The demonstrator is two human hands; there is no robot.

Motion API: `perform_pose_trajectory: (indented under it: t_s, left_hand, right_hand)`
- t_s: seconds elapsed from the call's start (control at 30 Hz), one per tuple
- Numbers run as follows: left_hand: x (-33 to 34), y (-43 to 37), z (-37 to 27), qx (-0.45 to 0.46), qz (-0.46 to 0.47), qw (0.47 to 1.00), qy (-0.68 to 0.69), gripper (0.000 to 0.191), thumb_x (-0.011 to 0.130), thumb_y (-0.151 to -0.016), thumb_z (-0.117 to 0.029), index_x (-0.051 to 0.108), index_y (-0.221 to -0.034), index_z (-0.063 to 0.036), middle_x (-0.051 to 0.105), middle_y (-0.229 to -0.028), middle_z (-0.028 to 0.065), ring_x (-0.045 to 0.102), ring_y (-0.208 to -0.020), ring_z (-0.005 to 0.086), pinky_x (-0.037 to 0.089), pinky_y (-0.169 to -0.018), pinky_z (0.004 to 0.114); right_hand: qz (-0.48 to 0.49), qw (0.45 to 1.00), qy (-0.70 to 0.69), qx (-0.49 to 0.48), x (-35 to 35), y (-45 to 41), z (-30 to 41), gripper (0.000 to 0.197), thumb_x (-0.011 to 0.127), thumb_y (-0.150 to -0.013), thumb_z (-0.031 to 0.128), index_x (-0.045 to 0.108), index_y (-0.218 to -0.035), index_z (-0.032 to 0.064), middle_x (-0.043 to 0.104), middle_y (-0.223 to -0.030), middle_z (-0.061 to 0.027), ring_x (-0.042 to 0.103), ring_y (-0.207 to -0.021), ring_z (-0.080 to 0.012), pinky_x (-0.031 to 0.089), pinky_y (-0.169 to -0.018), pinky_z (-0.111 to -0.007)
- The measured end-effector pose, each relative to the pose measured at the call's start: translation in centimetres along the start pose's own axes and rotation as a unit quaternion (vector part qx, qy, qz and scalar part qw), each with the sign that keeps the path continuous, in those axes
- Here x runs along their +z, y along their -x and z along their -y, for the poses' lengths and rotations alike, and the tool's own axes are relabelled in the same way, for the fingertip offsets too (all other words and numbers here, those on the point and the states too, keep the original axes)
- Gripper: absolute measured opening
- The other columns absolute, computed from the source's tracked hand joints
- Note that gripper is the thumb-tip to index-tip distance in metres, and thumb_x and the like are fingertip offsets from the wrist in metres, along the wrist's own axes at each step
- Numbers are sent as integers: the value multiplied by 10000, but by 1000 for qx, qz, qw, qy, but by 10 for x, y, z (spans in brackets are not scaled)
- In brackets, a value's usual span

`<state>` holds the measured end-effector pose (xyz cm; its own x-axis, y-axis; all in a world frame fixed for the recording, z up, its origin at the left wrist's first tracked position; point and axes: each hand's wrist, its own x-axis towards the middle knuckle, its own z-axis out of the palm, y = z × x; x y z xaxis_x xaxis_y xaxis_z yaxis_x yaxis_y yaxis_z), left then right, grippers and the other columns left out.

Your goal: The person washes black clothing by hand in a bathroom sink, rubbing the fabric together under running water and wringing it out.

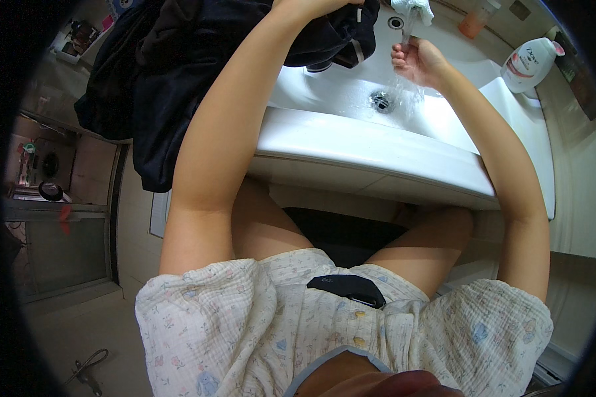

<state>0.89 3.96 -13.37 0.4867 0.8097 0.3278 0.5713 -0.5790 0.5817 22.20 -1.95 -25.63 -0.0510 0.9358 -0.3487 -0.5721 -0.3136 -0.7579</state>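
Water from the faucet [411, 25], which has a white cloth on it, runs over my right hand [419, 62]. That hand is above the white sink basin [323, 94], right of the metal drain [380, 101]. Its fingers are curled with the palm partly up, and whether anything is in it does not show. My left hand [328, 6] reaches over the dark garment [323, 34] at the top edge; its fingers are mostly cut off or hidden, so its grip is unclear. The dark fabric drapes over the sink's left side and hangs beside my left arm.
A white Dove pump bottle [529, 64] stands on the sink's right corner. Behind the basin is a clear container with orange contents [478, 20]. The sink's front rim [367, 131] runs above my knees. A framed glass door or partition [64, 253] is at far left.
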Motion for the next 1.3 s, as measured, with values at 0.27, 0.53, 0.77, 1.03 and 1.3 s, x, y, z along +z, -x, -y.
perform_pose_trajectory:
  t_s: [0.27,0.53,0.77,1.03,1.3]
  left_hand:
    - [-3,3,1,-13,7,1000,-6,444,666,-562,-362,637,-710,55,620,-697,209,617,-670,288,479,-656,320]
    - [-3,3,-3,1,1,1000,-8,446,667,-562,-370,641,-719,46,623,-718,210,618,-692,299,479,-667,325]
    - [2,0,-4,1,11,1000,1,448,666,-561,-376,641,-719,43,624,-719,209,618,-695,297,479,-670,328]
    - [0,1,-3,-23,6,999,-27,473,664,-555,-390,640,-726,50,623,-723,216,623,-706,298,483,-674,331]
    - [0,2,-2,-13,1,1000,-23,467,666,-555,-380,637,-726,54,621,-729,221,621,-706,303,482,-673,331]
  right_hand:
    - [94,916,365,138,-1,20,20,400,307,-913,240,499,-619,47,428,-506,-25,363,-404,-113,356,-430,-225]
    - [-134,644,676,332,-29,32,23,416,405,-878,381,589,-910,9,622,-874,-150,614,-714,-239,490,-597,-340]
    - [-81,876,452,150,-12,30,12,517,406,-883,451,505,-1023,-38,583,-972,-136,601,-792,-262,510,-743,-312]
    - [-67,988,137,33,23,13,-4,453,269,-942,250,382,-1095,-161,494,-1063,-312,566,-981,-318,514,-834,-298]
    - [-63,996,67,-19,27,13,-5,465,167,-928,204,386,-1105,-165,497,-1062,-309,537,-1013,-367,500,-858,-364]
